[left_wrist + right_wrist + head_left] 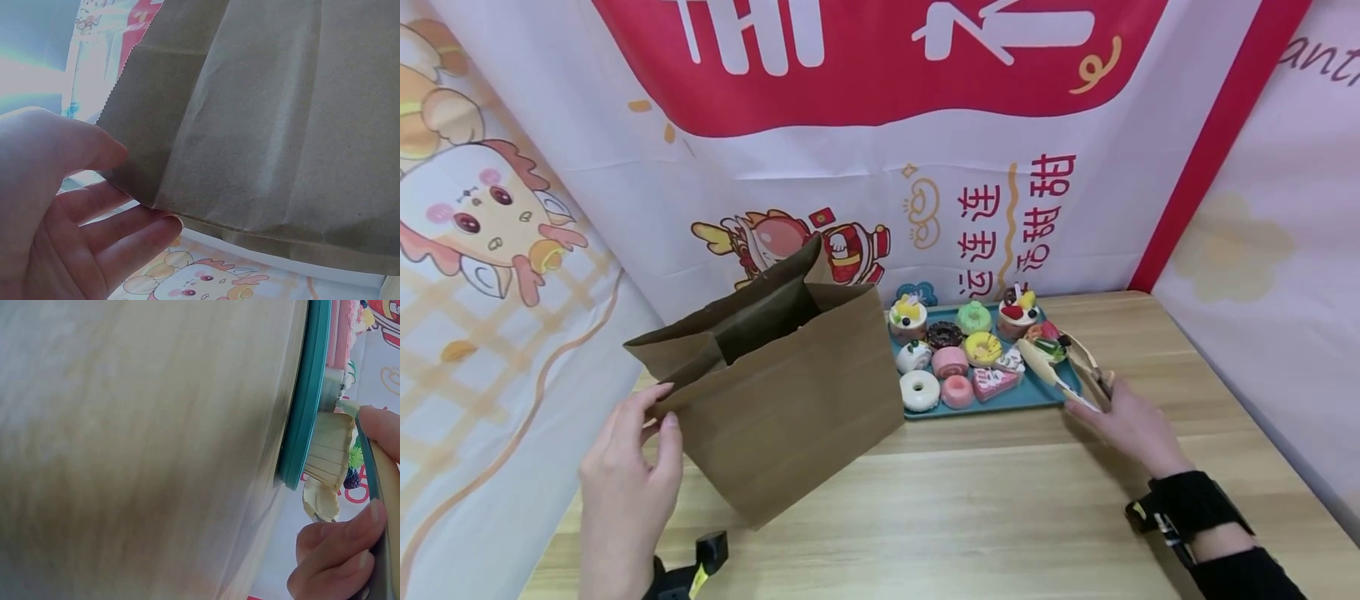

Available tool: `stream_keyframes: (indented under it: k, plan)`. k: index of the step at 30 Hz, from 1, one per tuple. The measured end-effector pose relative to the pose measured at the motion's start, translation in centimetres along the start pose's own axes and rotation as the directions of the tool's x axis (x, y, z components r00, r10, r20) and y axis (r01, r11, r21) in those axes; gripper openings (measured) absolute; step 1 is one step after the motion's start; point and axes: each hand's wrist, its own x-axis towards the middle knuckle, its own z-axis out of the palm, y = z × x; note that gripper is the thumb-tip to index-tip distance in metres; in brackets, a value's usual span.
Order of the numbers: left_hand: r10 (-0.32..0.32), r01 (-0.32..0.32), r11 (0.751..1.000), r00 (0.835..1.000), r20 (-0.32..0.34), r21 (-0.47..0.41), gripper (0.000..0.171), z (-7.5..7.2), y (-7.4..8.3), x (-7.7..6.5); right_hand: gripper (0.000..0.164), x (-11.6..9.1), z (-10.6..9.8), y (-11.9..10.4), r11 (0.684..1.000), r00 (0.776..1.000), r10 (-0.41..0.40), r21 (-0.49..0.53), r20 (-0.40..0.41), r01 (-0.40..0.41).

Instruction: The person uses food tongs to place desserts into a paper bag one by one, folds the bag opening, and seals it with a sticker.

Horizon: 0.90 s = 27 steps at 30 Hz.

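Two hands are at work; the right hand [1131, 423] holds tongs [1042, 365] between thumb and fingers, the tongs' arms spread to either side of a fruit tart [1051, 342]; whether they press it, I cannot tell; the left hand [628, 467] pinches the bag [790, 408] at its upper left edge, thumb and fingers on either side of the paper. The tart is at the right end of the blue tray [1037, 394]; left of it lie a pink cake slice [995, 382], a yellow donut [982, 349] and a white donut [906, 390]; the bag, mouth open, stands just left of the tray on the table [940, 517]; a printed cloth [835, 158] hangs behind.
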Motion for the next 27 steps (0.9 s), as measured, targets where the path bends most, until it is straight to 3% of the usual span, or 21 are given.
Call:
stream_keyframes:
  k: [4, 27]
  plan:
    - [-0.005, 0.005, 1.000, 1.000, -0.005, -0.006, 0.034, 0.01, -0.03, -0.03, 0.104, 0.02, -0.12, -0.35, 1.000, 1.000, -0.013, -0.015, -0.004, 0.013]
    - [0.005, -0.005, 1.000, 1.000, 0.003, -0.021, 0.034, 0.21, -0.19, 0.11, 0.102, -0.15, -0.60, -0.82, 1.000, 1.000, 0.001, -0.029, -0.007, -0.002]
